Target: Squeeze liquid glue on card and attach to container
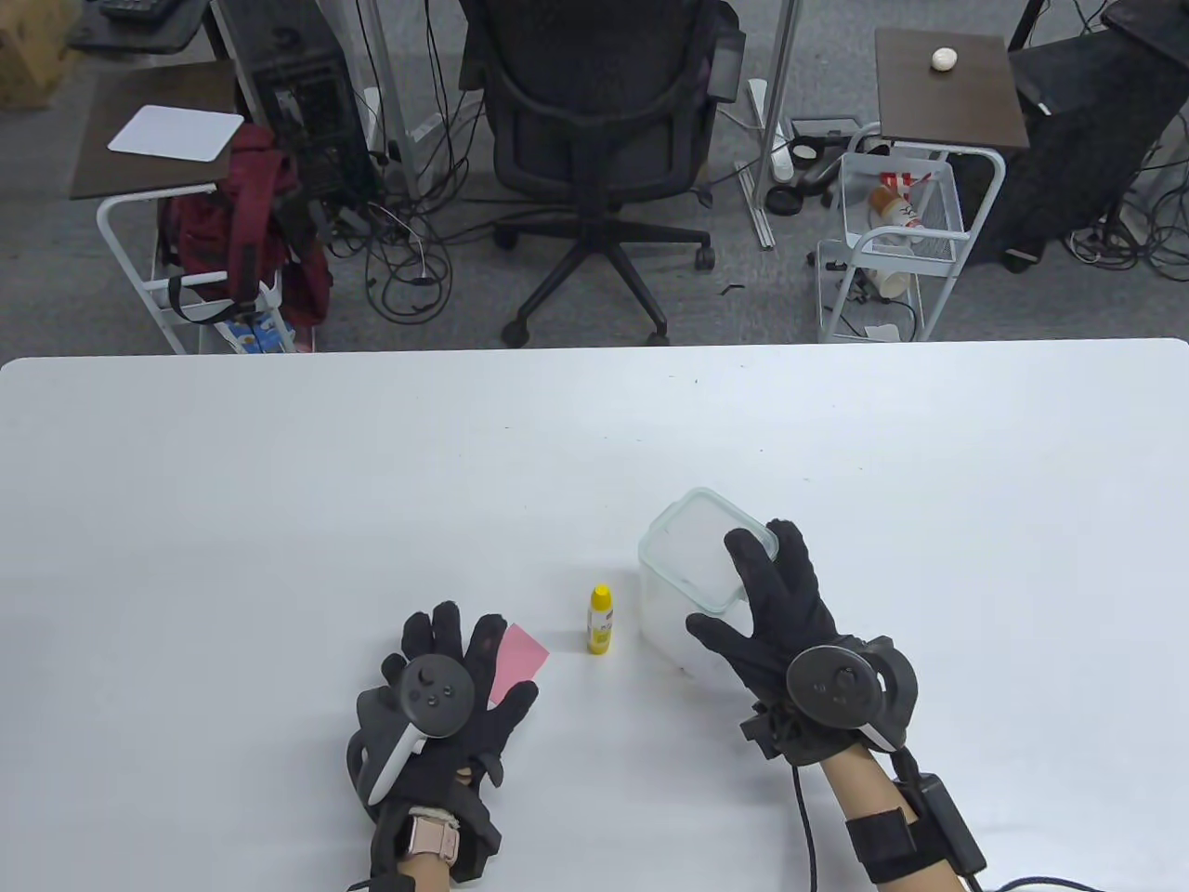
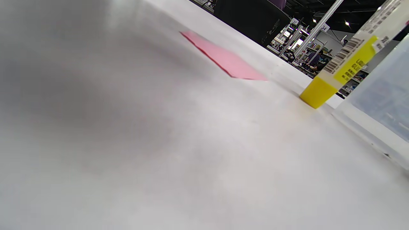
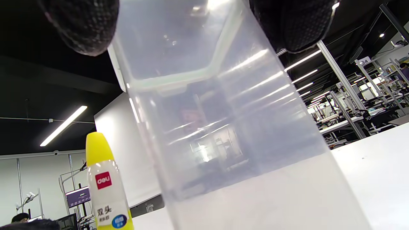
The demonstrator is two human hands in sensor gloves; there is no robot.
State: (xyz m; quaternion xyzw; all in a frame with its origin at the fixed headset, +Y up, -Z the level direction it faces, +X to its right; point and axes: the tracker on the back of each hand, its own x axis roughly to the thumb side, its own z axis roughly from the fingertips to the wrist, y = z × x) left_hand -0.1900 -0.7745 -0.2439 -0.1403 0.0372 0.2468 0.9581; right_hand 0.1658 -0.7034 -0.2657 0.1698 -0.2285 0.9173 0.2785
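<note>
Fingers (image 1: 757, 567) of the right hand (image 1: 780, 623) spread, clasping the container (image 1: 692, 557); left hand (image 1: 455, 688) flat on the card (image 1: 522, 655); nudging could topple the nearby glue bottle (image 1: 601, 620)

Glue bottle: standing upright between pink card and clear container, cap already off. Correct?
Not quite. The glue bottle does stand upright between the pink card and the clear container, but its yellow cap is on, as the right wrist view shows.

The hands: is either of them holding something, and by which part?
The right hand grips the clear container at its top rim, thumb on the near wall. The left hand holds nothing; its straight fingers rest on the pink card.
</note>
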